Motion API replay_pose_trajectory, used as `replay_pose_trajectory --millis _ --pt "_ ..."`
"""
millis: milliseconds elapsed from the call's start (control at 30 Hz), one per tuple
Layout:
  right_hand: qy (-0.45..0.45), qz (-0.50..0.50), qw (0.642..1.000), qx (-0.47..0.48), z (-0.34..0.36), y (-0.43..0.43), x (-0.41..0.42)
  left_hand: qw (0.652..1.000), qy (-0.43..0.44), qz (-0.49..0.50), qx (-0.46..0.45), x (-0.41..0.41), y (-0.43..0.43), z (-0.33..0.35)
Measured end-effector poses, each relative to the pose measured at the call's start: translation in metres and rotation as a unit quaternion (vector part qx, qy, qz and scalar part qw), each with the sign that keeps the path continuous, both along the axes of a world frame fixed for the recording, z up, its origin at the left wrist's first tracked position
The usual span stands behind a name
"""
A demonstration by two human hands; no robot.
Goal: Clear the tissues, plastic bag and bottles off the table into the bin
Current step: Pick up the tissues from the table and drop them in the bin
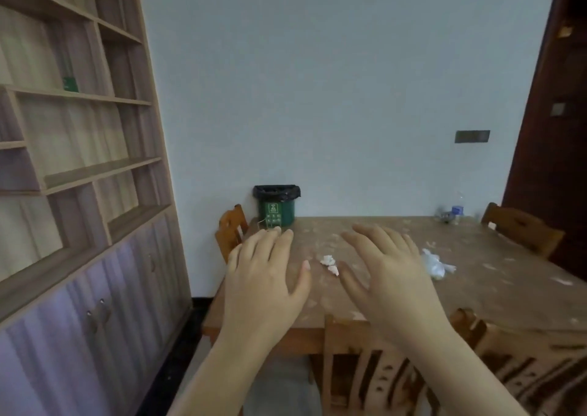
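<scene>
A small green bin with a black liner stands at the far left corner of the worn wooden table. Crumpled white tissues lie on the table between my two hands. A clear plastic bag lies just right of my right hand. A clear bottle with a blue label stands at the far right, with a crushed bottle beside it. My left hand and my right hand hover above the table, fingers spread, holding nothing.
A tall wooden bookshelf with lower cabinets lines the left wall. Wooden chairs stand at the table's left end, its far right and its near side. A dark door is at the right.
</scene>
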State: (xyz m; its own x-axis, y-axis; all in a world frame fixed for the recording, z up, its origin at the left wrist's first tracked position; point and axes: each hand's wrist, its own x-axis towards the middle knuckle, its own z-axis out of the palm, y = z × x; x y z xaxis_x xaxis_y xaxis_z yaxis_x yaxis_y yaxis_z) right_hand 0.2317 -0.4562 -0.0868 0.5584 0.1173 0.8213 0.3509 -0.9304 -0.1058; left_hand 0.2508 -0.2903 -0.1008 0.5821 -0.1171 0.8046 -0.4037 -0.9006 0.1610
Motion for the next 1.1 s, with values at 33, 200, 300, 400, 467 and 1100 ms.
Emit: replay_pose_trajectory --millis 33,200,300,400,467,1100 --pt "0.008 -0.004 1.0 0.0 -0.004 -0.007 0.006 1.0 0.006 -0.004 0.0 0.009 -0.004 -0.004" --pt "0.034 -0.029 0.999 -0.004 -0.022 -0.035 0.043 0.999 0.043 -0.013 -0.006 0.064 -0.019 -0.025" --pt "0.053 -0.054 0.997 -0.012 -0.036 -0.045 0.073 0.998 0.055 -0.034 -0.007 0.1 -0.031 -0.042" --pt "0.07 -0.067 0.995 -0.014 -0.045 -0.046 0.112 0.997 0.07 -0.038 0.005 0.144 -0.033 -0.055" --pt "0.075 -0.074 0.994 -0.014 -0.047 -0.042 0.143 0.996 0.078 -0.04 0.007 0.175 -0.03 -0.06" --pt "0.091 -0.092 0.991 0.032 -0.088 -0.078 0.375 0.989 0.11 -0.095 0.0 0.406 -0.083 -0.115"
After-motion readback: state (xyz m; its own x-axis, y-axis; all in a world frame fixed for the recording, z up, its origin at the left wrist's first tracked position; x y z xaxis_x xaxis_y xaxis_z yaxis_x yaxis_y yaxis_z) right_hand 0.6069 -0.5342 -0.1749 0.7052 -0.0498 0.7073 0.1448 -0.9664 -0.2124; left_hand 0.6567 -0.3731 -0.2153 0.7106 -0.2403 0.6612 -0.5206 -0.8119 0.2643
